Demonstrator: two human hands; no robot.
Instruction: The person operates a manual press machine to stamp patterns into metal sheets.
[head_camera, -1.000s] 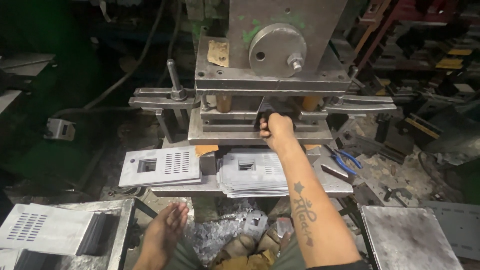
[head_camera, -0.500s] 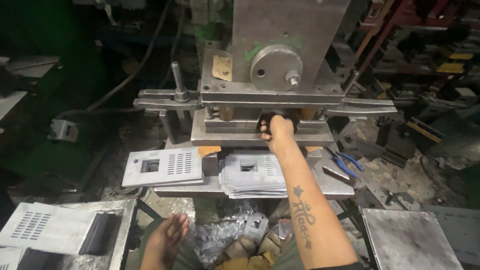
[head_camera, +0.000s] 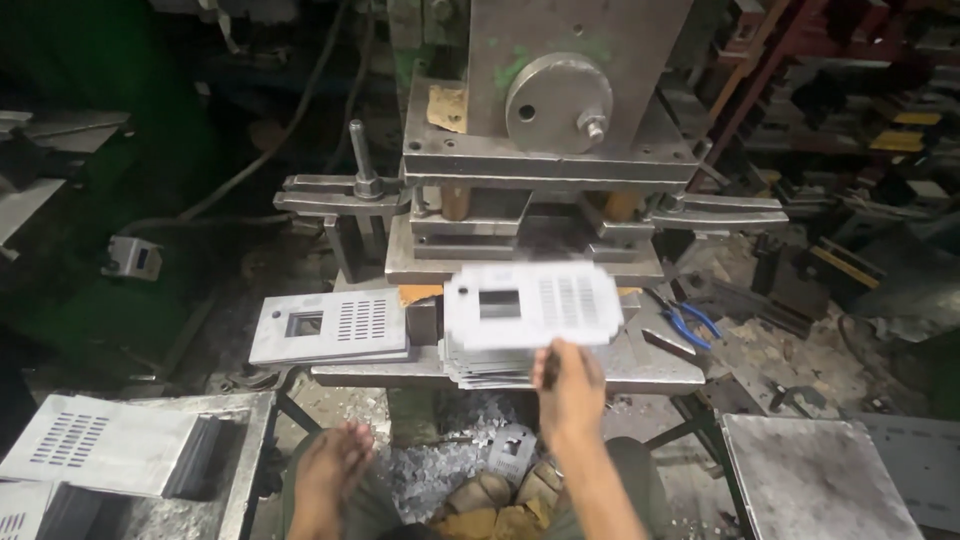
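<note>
While the right hand (head_camera: 568, 385) grips a thin, pale grey punched metal plate (head_camera: 532, 305) by its near edge, fingers clenched on it, the plate hangs blurred above a stack of similar grey plates (head_camera: 490, 365) on the steel press counter (head_camera: 660, 365). Held by only one edge, the plate could slip, or its sharp rim could cut the fingers. The left hand (head_camera: 328, 470) rests low near the lap, fingers loosely released, holding nothing. A matching perforated plate (head_camera: 330, 325) lies to the left. Half a second ago the right hand reached deep under the heavy grey press die (head_camera: 530, 235); now it is drawn back, plate in hand.
</note>
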